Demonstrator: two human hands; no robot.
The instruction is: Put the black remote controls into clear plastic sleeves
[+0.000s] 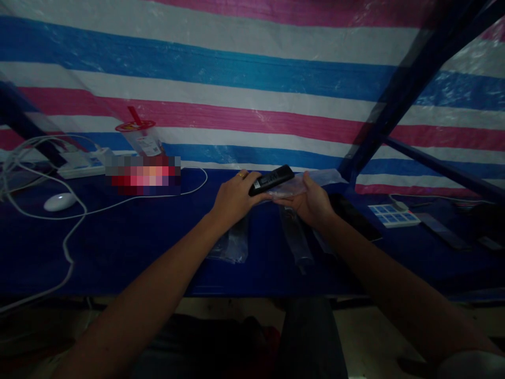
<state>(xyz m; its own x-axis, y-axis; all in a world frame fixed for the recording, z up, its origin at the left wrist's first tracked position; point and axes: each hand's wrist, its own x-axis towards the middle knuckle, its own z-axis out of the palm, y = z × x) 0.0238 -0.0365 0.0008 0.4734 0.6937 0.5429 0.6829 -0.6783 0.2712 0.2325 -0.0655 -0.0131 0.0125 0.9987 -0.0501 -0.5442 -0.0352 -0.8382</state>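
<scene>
My left hand (pixel 238 196), wearing a ring, is closed on a slim black device (pixel 272 180) that looks like a remote control, with a small white label on the side facing up. The device is tilted, its far end up to the right. My right hand (pixel 313 200) grips a clear plastic bag (pixel 325 178) that stretches along and beside the device. Whether part of the device sits inside the bag I cannot make out. Below my hands lie a clear bag (pixel 235 245) at left and another clear bag (pixel 298 239), with something dark in its upper part.
A lidded cup (pixel 144 139) with a red straw stands back left, near a power strip (pixel 81 167), white cable and white mouse (pixel 60 202). Right of my hands lie a flat black panel (pixel 357 218), a white-and-blue block (pixel 394 216) and a grey slab (pixel 444 231). Striped sheeting hangs behind.
</scene>
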